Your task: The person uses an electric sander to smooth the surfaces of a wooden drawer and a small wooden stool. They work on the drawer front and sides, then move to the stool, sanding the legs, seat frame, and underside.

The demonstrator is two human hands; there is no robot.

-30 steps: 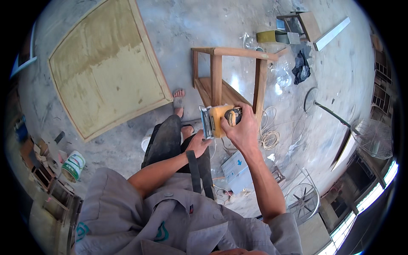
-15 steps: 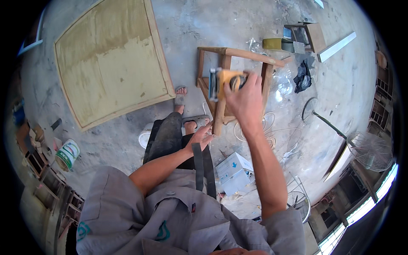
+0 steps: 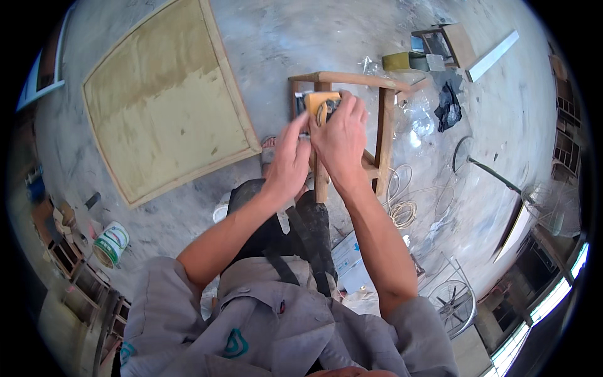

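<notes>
In my right hand is a yellow and black power sander, held on its side with the flat pad facing left. My left hand is up against the pad side, its slightly blurred fingers curled at the sander's near edge; the exact contact is partly hidden. Both hands are above a bare wooden stool frame, which stands on the floor in front of my legs. The sander covers part of its left side.
At left lies a large framed panel, partly coated darker. A cable coils right of the stool frame, near a blue-white box. Farther right are a black plastic bag and a standing fan. A paint bucket stands left.
My left hand has risen from beside the stool frame's near leg to the sander. My right hand has drawn the sander slightly left and up.
</notes>
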